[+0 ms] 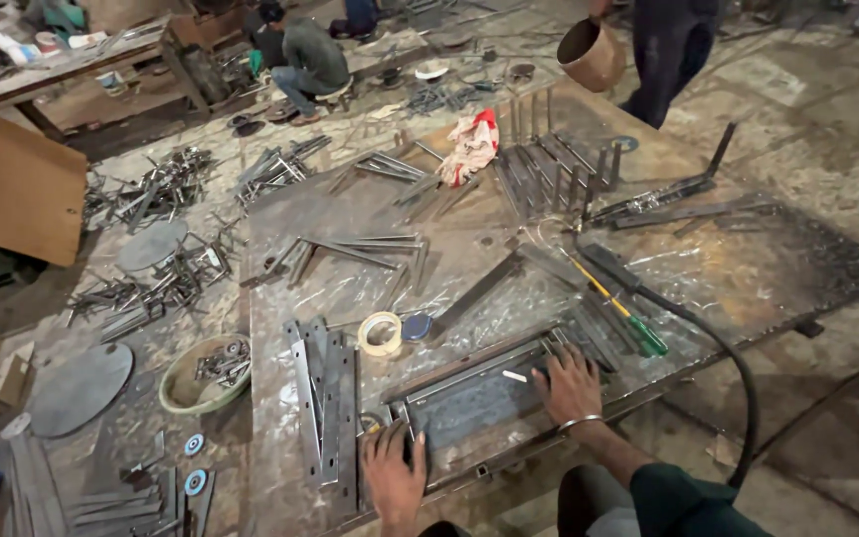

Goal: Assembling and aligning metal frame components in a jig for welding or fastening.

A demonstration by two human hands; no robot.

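A rectangular steel frame [469,393] lies flat near the front edge of a big steel plate [350,288] on the floor. My left hand [393,472] presses its fingers on the frame's left end. My right hand [569,383], with a metal bangle on the wrist, rests flat on the frame's right end. A short white chalk stick [515,376] lies on the frame between my hands. Neither hand grips anything.
A screwdriver with a yellow shaft and green handle [623,313], a black cable [718,343], a tape roll [381,334], flat perforated bars [322,398] and angle-iron pieces [549,169] lie on the plate. A bowl of parts [203,374] and round discs [77,386] sit left. One person [302,60] crouches and another [663,50] stands at the back.
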